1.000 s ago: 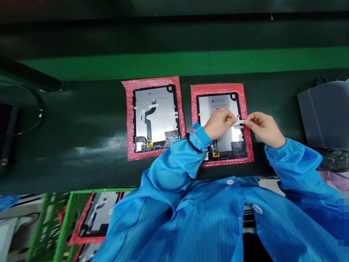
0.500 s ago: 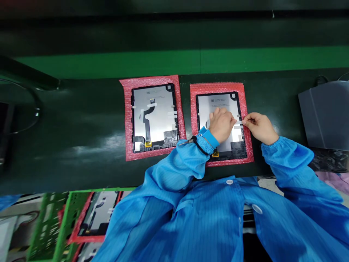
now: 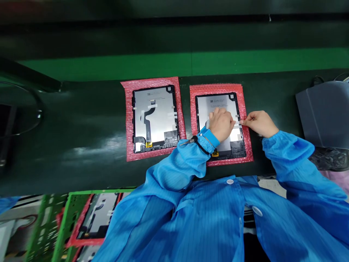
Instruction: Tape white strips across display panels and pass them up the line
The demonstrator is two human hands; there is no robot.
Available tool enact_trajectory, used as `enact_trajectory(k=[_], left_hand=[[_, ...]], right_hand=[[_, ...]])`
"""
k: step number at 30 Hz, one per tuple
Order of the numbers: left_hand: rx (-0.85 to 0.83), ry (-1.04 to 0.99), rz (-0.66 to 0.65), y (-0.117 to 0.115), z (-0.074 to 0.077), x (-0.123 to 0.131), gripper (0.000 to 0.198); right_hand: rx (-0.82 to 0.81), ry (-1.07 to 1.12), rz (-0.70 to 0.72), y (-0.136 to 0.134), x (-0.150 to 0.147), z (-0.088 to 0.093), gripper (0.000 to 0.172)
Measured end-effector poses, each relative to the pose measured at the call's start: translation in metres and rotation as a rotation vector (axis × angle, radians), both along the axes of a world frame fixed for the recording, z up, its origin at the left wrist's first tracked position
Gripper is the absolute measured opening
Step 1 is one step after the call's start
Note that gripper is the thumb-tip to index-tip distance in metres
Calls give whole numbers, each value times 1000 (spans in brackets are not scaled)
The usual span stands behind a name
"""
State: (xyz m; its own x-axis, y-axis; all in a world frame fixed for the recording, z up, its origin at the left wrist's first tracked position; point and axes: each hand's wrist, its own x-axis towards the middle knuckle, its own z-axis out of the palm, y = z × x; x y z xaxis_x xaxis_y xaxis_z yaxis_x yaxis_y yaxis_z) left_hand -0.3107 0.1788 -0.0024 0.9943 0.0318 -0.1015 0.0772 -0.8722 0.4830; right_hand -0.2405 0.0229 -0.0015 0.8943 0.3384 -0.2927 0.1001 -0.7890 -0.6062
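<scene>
A display panel with a silvery back and black frame lies on pink bubble wrap in front of me. My left hand rests over its middle with the fingers curled together; whether anything is between them is hidden. At the panel's right edge, my right hand pinches the end of a small pale strip of tape between thumb and forefinger. Left of these is a second display panel, on its own bubble wrap, with a black flex cable taped across its back.
Both panels lie on a dark green bench. A grey box-shaped device stands at the right, beside black plastic. Below the bench at left, a green crate holds more wrapped panels. A dark post rises at far left.
My right hand has shifted slightly left at the panel's edge, closer to my left hand, still pinching the tape. My left hand stays almost in place. The view has moved slightly.
</scene>
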Motion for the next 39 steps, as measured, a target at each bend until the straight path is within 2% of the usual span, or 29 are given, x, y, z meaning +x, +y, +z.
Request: enact_trajectory(k=[3,6,9,11,13,16,19,26,29,33,36,39], left_hand=[[-23,-38,33,5,0,2,10],[-19,-105,102,26,3,-8,18],[74,-193,222,59,3,-33,15],[158,-153,289,76,-1,-54,22],[192,-44,303,84,-7,-70,30],[159,46,269,81,-14,-78,29],[148,50,267,73,-15,-76,28],[159,72,263,71,-11,-73,32],[147,94,274,73,-12,-72,32],[122,99,283,77,-12,-70,35],[124,90,292,78,-14,-69,35],[118,73,289,78,-18,-68,30]], right_hand=[[-47,182,35,-6,11,7,45],[5,348,-17,-13,13,13,42],[97,294,-109,-15,6,11,32],[90,210,-94,-12,1,6,23],[29,104,-33,-6,-2,-1,17],[-4,-32,8,1,-2,-6,14],[13,-60,-33,2,-2,-7,13],[49,168,-130,11,0,-7,29],[91,282,-156,16,3,2,36],[133,470,-159,14,6,18,36],[140,475,-143,11,8,20,36],[157,404,-113,9,9,12,36]])
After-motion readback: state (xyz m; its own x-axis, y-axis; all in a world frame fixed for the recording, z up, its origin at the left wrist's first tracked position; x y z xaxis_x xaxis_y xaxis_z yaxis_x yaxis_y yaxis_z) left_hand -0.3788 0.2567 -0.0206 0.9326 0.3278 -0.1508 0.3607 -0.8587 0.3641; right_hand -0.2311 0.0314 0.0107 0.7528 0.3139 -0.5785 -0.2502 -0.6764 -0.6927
